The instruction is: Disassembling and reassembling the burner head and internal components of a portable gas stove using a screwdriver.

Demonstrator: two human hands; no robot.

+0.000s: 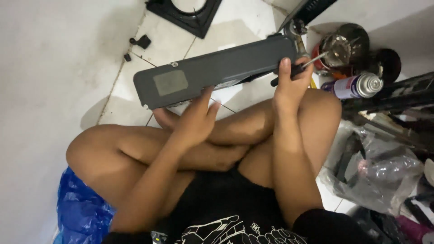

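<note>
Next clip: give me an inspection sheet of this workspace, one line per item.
Surface: white tiled floor; the person sits cross-legged on it.
Job's things: long grey panel with a square patch, held tilted above the knees; screwdriver at its right end.
Clutter: spray can lying on its side, dark round parts, clear plastic bag, blue bag, small black bits, black frame.
Hands: left hand supports the panel from below; right hand grips the screwdriver against the panel's end.
Cables: nothing seen.
Surroundings: white wall at left, dark items piled at right.
</note>
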